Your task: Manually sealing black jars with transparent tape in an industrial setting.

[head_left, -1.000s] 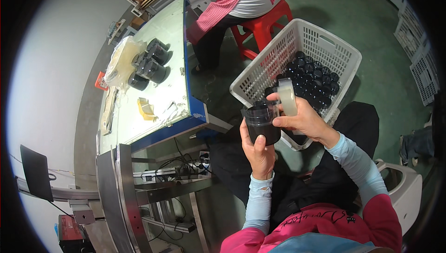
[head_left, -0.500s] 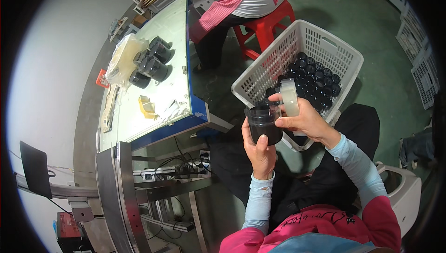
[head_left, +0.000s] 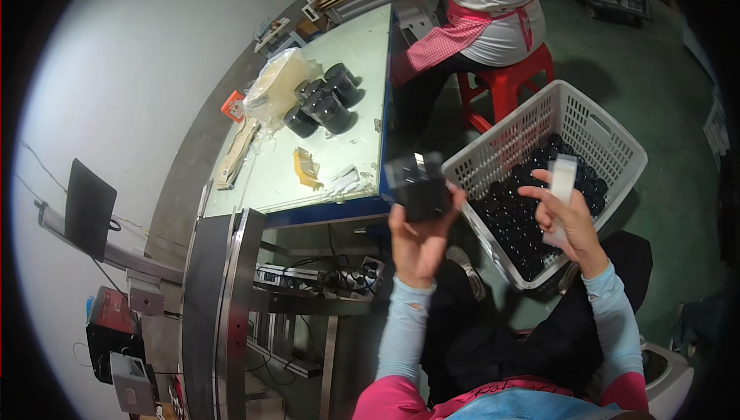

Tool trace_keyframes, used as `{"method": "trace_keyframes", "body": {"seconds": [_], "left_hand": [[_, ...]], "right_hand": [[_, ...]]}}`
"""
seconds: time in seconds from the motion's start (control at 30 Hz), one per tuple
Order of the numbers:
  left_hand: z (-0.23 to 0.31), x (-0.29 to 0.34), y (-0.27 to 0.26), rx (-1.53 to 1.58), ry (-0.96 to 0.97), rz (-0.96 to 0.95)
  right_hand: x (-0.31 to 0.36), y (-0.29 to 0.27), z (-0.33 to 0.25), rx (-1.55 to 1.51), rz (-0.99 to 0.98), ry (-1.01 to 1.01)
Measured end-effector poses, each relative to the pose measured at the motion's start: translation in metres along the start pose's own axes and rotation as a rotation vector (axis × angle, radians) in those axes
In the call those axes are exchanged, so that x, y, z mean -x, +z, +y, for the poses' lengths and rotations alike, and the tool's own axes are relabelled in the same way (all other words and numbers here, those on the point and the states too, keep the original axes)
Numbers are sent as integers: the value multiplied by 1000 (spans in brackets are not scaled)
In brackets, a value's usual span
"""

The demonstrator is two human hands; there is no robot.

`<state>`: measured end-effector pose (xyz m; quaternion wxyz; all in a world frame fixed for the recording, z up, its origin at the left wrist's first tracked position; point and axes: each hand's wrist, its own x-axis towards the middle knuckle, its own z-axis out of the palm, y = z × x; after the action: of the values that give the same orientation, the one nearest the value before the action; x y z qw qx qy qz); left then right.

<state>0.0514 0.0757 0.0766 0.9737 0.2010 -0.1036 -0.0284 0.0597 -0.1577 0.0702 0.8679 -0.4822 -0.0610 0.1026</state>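
Note:
My left hand [head_left: 418, 246] is closed around a dark jar [head_left: 421, 195], held up near the table's front right corner. The jar is smeared by motion, and a clear glint shows at its top. Further right, my right hand [head_left: 574, 227] grips a flat, whitish translucent bundle of plastic strips [head_left: 563, 181], fingers partly stretched to the left. That hand hovers over a light grey slotted crate [head_left: 620, 128], in which many black jars [head_left: 512, 215] are packed. The two hands are apart.
On the pale table [head_left: 351, 177] at left stand several black jars [head_left: 331, 114] beside a plastic bag [head_left: 279, 80] and a yellow scrap [head_left: 307, 168]. A co-worker [head_left: 493, 3] sits on a red stool [head_left: 505, 88] beyond. A metal-framed conveyor [head_left: 208, 296] runs at lower left.
My hands have parted: the left has carried the jar left toward the table, while the right has moved right with the bundle. The view has shifted, so table and crate sit further right.

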Motion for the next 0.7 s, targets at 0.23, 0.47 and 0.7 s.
{"method": "trace_keyframes", "body": {"seconds": [0.23,0.47,0.7], "left_hand": [[113,-71,-31,-583,403,238],[168,-105,-59,-1227,542,555],[219,-140,-110,-1448,558,765]], "right_hand": [[9,-46,-10,-34,98,-28],[7,-66,-8,-26,131,0],[6,-76,-2,-18,171,23]]}}
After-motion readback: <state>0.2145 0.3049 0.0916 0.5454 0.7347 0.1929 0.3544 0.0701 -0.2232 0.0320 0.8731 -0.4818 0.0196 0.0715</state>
